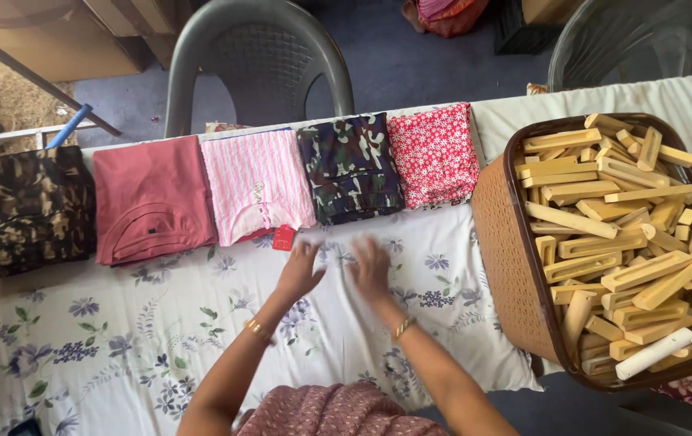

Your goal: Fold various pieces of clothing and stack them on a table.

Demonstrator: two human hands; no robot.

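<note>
On the flowered sheet [160, 339], five folded clothes [350, 165] already lie in a row. Both the left hand [299, 270] and right hand [372, 270] rest just below them, fingers spread flat, holding nothing. Beside them, a basket [507, 242] of wooden blocks [612, 242] stands untouched.

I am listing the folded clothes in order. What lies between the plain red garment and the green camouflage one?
The pink striped folded garment lies between the plain red garment and the green camouflage garment, seen in the head view.
</note>
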